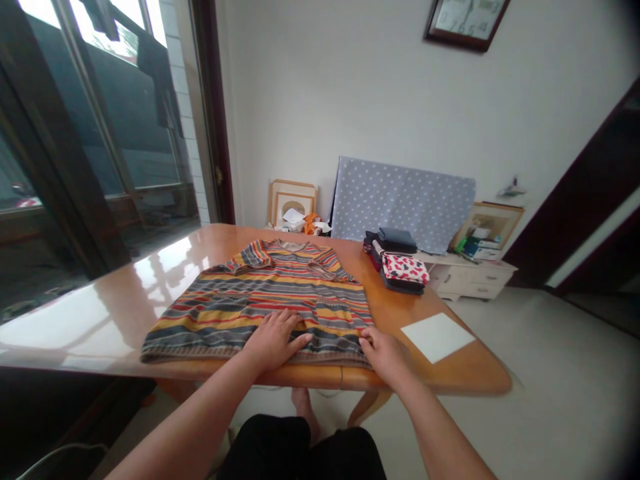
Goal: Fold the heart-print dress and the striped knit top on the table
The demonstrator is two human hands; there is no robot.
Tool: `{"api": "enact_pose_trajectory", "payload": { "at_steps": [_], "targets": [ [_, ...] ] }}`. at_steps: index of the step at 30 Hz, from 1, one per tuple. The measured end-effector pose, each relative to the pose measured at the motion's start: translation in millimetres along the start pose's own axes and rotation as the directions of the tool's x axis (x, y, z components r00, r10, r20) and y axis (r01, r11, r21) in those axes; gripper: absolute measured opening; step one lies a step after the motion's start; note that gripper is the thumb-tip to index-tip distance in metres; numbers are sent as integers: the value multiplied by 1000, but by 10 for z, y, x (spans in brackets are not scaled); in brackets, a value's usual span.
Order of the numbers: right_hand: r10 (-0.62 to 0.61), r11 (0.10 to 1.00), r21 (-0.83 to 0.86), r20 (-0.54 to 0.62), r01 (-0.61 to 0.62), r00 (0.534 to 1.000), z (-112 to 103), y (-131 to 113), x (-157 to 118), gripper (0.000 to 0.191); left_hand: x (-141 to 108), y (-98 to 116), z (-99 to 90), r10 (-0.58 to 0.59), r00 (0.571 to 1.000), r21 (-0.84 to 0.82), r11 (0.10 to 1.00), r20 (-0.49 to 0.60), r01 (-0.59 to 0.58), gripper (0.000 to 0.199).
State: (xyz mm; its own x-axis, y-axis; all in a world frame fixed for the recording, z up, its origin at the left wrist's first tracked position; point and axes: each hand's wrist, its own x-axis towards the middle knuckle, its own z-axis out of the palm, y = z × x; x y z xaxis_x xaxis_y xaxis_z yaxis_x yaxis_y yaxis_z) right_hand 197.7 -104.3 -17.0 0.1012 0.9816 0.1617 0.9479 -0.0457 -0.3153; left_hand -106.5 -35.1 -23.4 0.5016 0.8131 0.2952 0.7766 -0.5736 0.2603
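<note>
A short-sleeved striped knit top (260,313) lies spread flat on a glossy wooden table (450,373), hem toward the person. If pressure is uneven, the top could slide on that slick surface or ruck up. The left hand (275,340) presses palm-down on the lower front, fingers spread, arm reaching forward. The right hand (387,357) rests at the hem's right end, fingers curved over the edge; whether they pinch the knit cannot be told. Beyond it, a stack of folded clothes (397,263) sits well apart, and a white sheet (437,337) lies just beside.
</note>
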Motion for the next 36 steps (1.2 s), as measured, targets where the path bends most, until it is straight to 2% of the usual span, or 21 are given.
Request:
{"api": "enact_pose_trajectory", "payload": {
  "at_steps": [5, 13, 16, 21, 27, 31, 36],
  "targets": [
    [23, 999, 44, -7, -23, 1000, 17, 142, -35, 22, 12, -2, 17, 2, 1000, 20, 1000, 5, -2, 63],
    [137, 972, 209, -138, -106, 981, -63, 194, -28, 24, 30, 30, -8, -3, 1000, 16, 1000, 22, 3, 64],
    [91, 969, 238, -97, -66, 991, -67, 147, -56, 20, 39, 41, -26, 0, 999, 20, 1000, 32, -1, 64],
    [-27, 986, 164, 59, 18, 998, -120, 47, -163, 16, 47, 48, -33, 11, 999, 22, 1000, 34, -12, 65],
    [-19, 995, 97, 146, 5, 989, -212, 62, -221, 14, 51, 36, -2, -11, 1000, 11, 1000, 26, 11, 66],
    [-37, 993, 117, 152, 19, 988, -232, 82, -212, 14, 52, 31, 1, -1, 1000, 8, 1000, 27, 1, 67],
    [-36, 987, 157, 47, 28, 998, -209, -13, -174, 17, 49, 41, -23, 2, 999, 15, 1000, 35, -3, 66]
  ]
}}
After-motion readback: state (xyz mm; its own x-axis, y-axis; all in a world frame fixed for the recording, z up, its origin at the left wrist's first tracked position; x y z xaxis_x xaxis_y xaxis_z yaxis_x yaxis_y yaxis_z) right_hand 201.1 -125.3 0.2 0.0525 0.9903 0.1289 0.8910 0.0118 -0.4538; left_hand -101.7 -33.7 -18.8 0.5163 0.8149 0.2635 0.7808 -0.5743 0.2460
